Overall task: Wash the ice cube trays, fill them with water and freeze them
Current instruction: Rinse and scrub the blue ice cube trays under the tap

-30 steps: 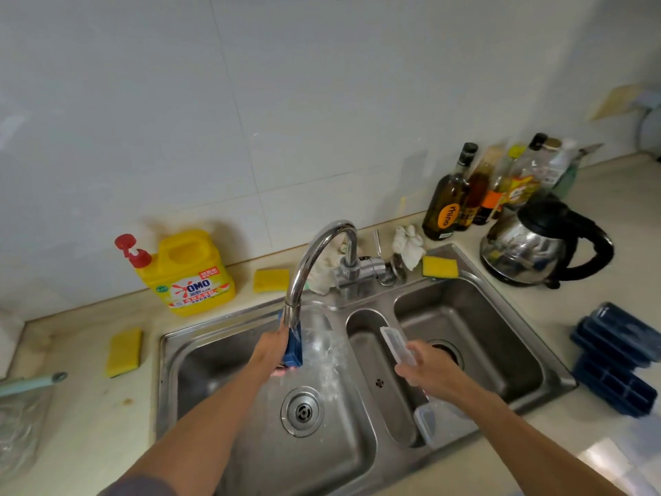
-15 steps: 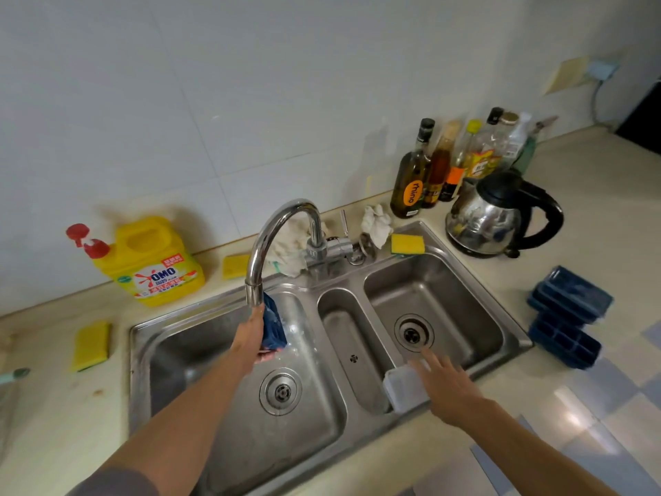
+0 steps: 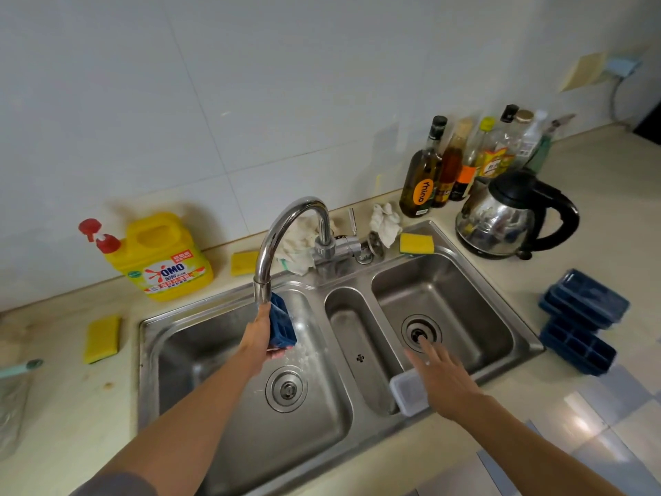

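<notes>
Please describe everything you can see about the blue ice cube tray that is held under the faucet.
The blue ice cube tray looks like dark blue plastic with a grid of square compartments. The left hand grips it from its left side and holds it on edge, nearly upright, over the left basin of the sink. Its top sits just beside the faucet spout. Water droplets splash around it. Its far side is hidden.
</notes>
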